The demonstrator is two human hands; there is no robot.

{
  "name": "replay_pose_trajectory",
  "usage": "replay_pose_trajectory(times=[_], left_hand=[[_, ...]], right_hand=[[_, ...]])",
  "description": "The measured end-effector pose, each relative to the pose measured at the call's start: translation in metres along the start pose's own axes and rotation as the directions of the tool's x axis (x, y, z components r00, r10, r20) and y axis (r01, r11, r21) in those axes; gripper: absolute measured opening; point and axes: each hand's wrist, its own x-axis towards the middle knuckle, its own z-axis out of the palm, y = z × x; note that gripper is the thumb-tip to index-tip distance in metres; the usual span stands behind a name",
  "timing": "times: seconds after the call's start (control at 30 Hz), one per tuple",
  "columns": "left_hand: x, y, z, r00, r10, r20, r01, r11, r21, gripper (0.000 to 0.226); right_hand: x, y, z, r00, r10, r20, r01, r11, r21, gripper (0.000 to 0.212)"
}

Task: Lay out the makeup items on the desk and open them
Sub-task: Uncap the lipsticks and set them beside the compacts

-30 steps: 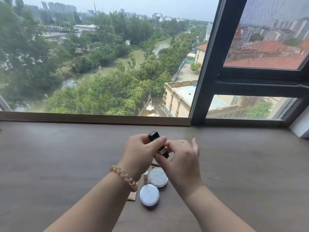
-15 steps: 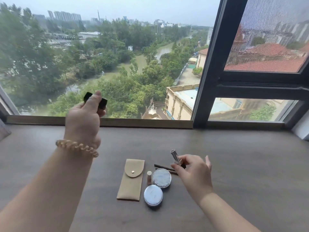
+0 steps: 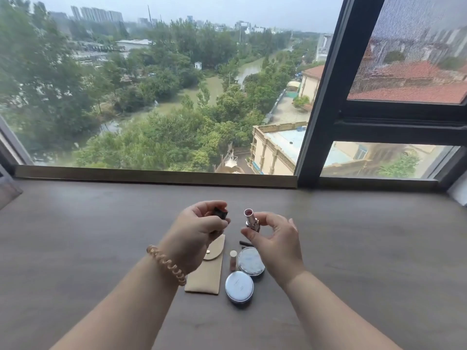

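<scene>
My right hand (image 3: 274, 245) pinches the base of an uncapped lipstick (image 3: 250, 221), its metal tube upright and the pink tip showing. My left hand (image 3: 198, 229), close beside it, holds the black lipstick cap (image 3: 220, 213). Both hover above the grey wooden desk (image 3: 366, 248). Below them on the desk lie a tan snap pouch (image 3: 207, 274), a small beige tube (image 3: 232, 260), two round shut compacts (image 3: 239, 286) (image 3: 250, 260) and a dark pencil (image 3: 245, 243), partly hidden by my right hand.
A wooden ledge (image 3: 151, 175) and a large window with a black frame (image 3: 321, 97) bound the desk's far side. A grey cushion corner (image 3: 7, 190) shows at the left edge. A white object (image 3: 458, 192) sits at the far right.
My left hand, which had swung up and left with the cap, has come back beside the right hand. My right hand has lifted the lipstick higher and stood it upright.
</scene>
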Motion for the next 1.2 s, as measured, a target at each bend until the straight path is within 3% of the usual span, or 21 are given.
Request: replay_pose_trajectory(times=[0.17,0.33,0.43,0.6,0.73,0.83,0.97,1.2], left_hand=[[0.000,-0.017,-0.002,0.996,0.037,0.086,-0.050,0.987,0.153,0.031],[0.014,-0.045,-0.009,0.997,0.046,0.056,-0.063,0.936,0.348,0.032],[0.021,-0.071,-0.004,0.999,0.005,0.036,-0.022,0.867,0.498,0.033],[0.030,-0.112,0.017,0.997,0.010,0.079,-0.061,0.727,0.684,0.034],[0.052,-0.146,0.037,0.994,-0.004,0.107,-0.082,0.610,0.788,0.033],[0.067,-0.165,0.053,0.994,0.034,0.104,-0.107,0.478,0.872,0.037],[0.088,-0.185,0.073,0.991,0.043,0.123,-0.131,0.375,0.918,0.035],[0.118,-0.217,0.099,0.993,0.051,0.105,-0.116,0.340,0.933,0.028]], right_hand=[[-0.006,0.004,0.007,1.000,-0.013,-0.020,0.014,1.000,0.022,0.027],[-0.008,0.020,0.005,0.998,0.065,0.009,-0.065,0.997,-0.037,0.032],[-0.016,0.048,0.004,0.985,0.175,0.005,-0.173,0.977,-0.124,0.034],[-0.037,0.104,-0.006,0.928,0.373,0.013,-0.349,0.879,-0.326,0.021],[-0.042,0.139,-0.021,0.891,0.454,0.024,-0.408,0.823,-0.395,0.014],[-0.037,0.163,-0.029,0.871,0.489,0.036,-0.423,0.788,-0.447,0.010],[-0.020,0.188,-0.036,0.861,0.505,0.055,-0.414,0.761,-0.500,0.009],[0.015,0.219,-0.037,0.868,0.478,0.134,-0.340,0.769,-0.542,0.013]])
